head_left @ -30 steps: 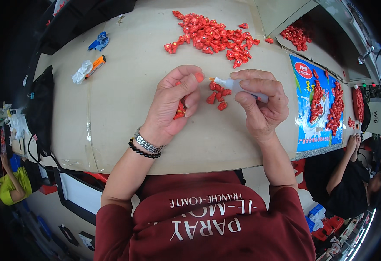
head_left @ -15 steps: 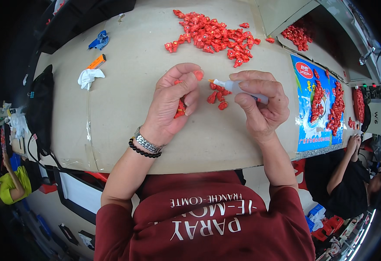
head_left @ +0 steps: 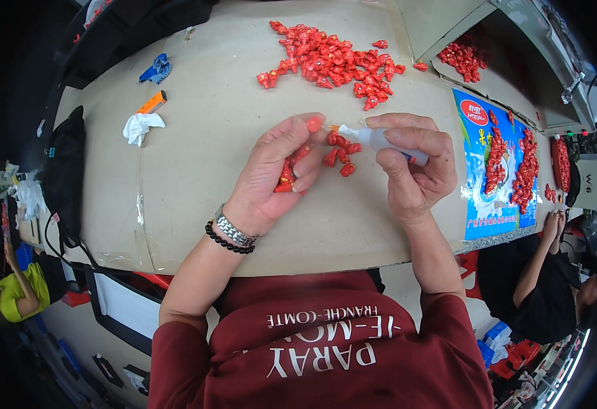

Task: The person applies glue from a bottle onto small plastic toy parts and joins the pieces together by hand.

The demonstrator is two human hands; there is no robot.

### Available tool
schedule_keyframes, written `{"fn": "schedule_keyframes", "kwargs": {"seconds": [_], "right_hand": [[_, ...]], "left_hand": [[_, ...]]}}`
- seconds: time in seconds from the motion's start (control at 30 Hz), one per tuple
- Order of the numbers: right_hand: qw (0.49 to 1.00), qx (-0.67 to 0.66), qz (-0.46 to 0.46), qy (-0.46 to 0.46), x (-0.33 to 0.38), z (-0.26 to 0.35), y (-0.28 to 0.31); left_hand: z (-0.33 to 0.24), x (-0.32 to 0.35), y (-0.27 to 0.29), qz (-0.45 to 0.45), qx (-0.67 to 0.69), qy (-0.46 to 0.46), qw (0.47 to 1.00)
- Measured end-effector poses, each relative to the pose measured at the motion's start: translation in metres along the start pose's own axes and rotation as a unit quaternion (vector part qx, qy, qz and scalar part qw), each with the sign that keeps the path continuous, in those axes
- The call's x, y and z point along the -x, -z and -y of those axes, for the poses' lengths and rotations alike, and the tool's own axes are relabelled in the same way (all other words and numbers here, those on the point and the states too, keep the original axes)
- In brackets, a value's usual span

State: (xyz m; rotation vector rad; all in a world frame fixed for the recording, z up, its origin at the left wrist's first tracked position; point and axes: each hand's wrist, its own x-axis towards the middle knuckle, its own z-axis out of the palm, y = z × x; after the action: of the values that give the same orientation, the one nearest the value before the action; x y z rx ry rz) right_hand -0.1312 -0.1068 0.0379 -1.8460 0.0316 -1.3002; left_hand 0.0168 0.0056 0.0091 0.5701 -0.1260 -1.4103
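My left hand is closed, pinching a small red plastic piece between thumb and forefinger. More red pieces lie in its palm under the curled fingers. Between the fingers of my right hand is a small translucent squeeze bottle with a white cap and thin tip, tilted toward my left hand. Its tip sits just beside the pinched piece; whether they touch I cannot tell. Several loose red pieces lie on the table between my hands.
A large heap of red pieces spreads over the table's far side. At left are a crumpled white tissue, an orange box and a blue item. On the right, more red pieces cover a blue printed sheet. People sit at both sides.
Both hands have shifted slightly nearer to me. The bottle's tip has drawn back a little from the pinched red piece, and my left fingers have loosened around the pieces in the palm.
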Motion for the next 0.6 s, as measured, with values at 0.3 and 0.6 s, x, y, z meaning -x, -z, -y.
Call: {"fn": "schedule_keyframes", "kwargs": {"seconds": [0.3,0.6], "right_hand": [[1.000,0.014,0.012,0.010,-0.0014,-0.0023,0.0012],[1.000,0.018,0.019,0.010,-0.0007,-0.0032,0.0008]], "left_hand": [[0.0025,-0.0011,0.0006,0.006,0.001,0.025,1.000],[0.0039,-0.0002,-0.0029,-0.009,-0.041,0.036,0.998]]}}
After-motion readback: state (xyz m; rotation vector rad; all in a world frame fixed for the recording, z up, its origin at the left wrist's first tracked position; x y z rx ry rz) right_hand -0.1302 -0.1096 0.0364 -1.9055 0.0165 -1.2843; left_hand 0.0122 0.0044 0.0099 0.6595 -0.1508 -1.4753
